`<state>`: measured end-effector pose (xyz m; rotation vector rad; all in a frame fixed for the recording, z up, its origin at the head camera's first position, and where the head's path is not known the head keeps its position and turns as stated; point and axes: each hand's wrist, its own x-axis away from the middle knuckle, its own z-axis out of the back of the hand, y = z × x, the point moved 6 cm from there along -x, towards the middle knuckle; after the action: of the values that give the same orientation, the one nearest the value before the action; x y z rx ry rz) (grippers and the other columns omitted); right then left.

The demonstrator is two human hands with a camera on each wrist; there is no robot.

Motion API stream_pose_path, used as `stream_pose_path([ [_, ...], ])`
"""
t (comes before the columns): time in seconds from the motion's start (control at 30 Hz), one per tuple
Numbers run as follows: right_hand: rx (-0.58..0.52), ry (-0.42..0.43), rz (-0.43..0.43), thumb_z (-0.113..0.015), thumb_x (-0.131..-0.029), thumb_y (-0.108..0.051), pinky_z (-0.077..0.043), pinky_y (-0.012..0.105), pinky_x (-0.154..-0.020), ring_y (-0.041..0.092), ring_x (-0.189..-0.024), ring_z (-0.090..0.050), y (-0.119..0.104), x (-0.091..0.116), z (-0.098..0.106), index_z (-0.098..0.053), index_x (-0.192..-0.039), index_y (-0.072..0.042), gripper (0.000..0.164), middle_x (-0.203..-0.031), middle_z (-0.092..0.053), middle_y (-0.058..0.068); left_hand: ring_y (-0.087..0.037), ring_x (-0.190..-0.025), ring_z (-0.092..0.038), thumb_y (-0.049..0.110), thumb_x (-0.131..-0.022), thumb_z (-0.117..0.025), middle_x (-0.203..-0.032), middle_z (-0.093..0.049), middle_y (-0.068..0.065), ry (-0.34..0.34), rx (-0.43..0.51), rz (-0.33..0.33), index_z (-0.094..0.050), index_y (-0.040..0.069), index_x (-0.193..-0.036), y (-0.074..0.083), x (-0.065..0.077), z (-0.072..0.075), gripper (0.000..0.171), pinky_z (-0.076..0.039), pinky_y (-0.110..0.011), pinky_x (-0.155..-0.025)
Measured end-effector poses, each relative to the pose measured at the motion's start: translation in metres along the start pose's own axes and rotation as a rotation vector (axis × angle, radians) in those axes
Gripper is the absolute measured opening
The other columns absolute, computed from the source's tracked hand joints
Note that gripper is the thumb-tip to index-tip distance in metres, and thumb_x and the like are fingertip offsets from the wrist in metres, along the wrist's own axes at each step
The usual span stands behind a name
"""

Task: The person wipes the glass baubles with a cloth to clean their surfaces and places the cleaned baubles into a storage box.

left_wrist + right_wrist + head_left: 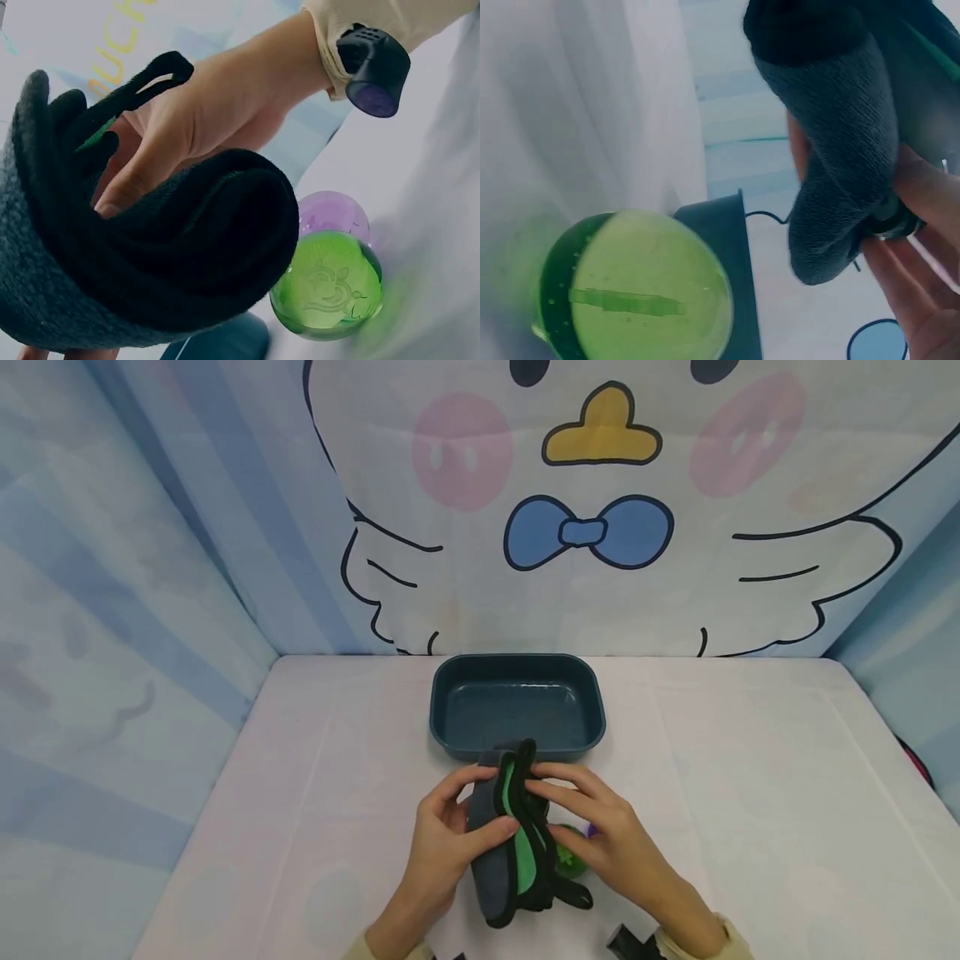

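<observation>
Both hands hold a folded dark grey cloth with black edging, a green inner side and a black loop at its near end. My left hand grips its left side, thumb pressed on the green part and fingers on the grey. On the right edge, my right hand pinches the black border between fingertips and thumb. Thick curled layers of the cloth show in the left wrist view. Close by, on the table, are a clear green ball and a purple ball, mostly hidden by the right hand in the head view.
Just beyond the hands, a dark blue-green rectangular basin stands on the white-covered table. A cartoon-printed curtain hangs behind the table, and blue-white curtains flank both sides. A black wrist device sits at the right sleeve.
</observation>
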<state>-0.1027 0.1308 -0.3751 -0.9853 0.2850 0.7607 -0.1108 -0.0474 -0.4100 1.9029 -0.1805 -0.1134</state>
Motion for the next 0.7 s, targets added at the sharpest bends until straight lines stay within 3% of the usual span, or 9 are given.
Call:
stream_pose_path([
  [0.2,-0.088,0.06,-0.124,-0.077,-0.076,0.01,-0.059,0.023,-0.079,0.011,-0.109,-0.066,0.0033,0.0016,0.0022,-0.061,-0.133,-0.005,0.061,-0.128,-0.064,0.011,-0.027,-0.114,-0.058,-0.002,-0.075,-0.083,-0.136,-0.052,-0.012,-0.008,-0.044,-0.024,-0.063,0.004,-0.125,0.0036,0.0012,-0.0037,0.054,-0.058,-0.032,-0.089],
  [0.3,-0.154,0.084,-0.21,-0.076,-0.08,0.007,-0.06,0.03,-0.08,0.011,-0.107,-0.067,0.0059,0.0019,0.0011,-0.061,-0.132,-0.004,0.055,-0.125,-0.066,0.013,-0.028,-0.116,-0.057,-0.002,-0.075,-0.082,-0.137,-0.052,-0.012,-0.011,-0.056,-0.033,-0.063,0.006,-0.124,0.0051,0.0019,-0.0042,0.054,-0.057,-0.033,-0.091],
  [0.43,-0.205,0.08,-0.298,-0.074,-0.085,0.001,-0.06,0.029,-0.082,0.009,-0.105,-0.067,0.0089,0.003,-0.0003,-0.061,-0.133,-0.006,0.051,-0.125,-0.066,0.012,-0.029,-0.115,-0.057,-0.002,-0.075,-0.082,-0.138,-0.051,-0.013,-0.014,-0.042,-0.023,-0.063,0.004,-0.125,0.0046,0.002,-0.0042,0.053,-0.058,-0.033,-0.091],
  [0.57,-0.196,0.04,-0.29,-0.077,-0.083,0.001,-0.059,0.031,-0.085,0.009,-0.112,-0.063,0.0088,0.0019,0.0007,-0.058,-0.137,-0.008,0.058,-0.13,-0.062,0.01,-0.03,-0.112,-0.059,-0.002,-0.077,-0.081,-0.139,-0.048,-0.014,-0.011,-0.006,0.005,-0.061,0.003,-0.125,0.0018,0.0018,-0.0037,0.053,-0.059,-0.036,-0.088],
  [0.7,-0.123,-0.016,-0.201,-0.082,-0.074,0.007,-0.055,0.027,-0.094,0.01,-0.126,-0.053,0.0053,0.0002,0.0027,-0.051,-0.143,-0.012,0.079,-0.138,-0.053,0.006,-0.029,-0.11,-0.059,-0.002,-0.077,-0.081,-0.141,-0.045,-0.015,0.008,0.013,0.026,-0.061,0.005,-0.125,-0.0002,0.0014,-0.003,0.053,-0.059,-0.035,-0.088],
])
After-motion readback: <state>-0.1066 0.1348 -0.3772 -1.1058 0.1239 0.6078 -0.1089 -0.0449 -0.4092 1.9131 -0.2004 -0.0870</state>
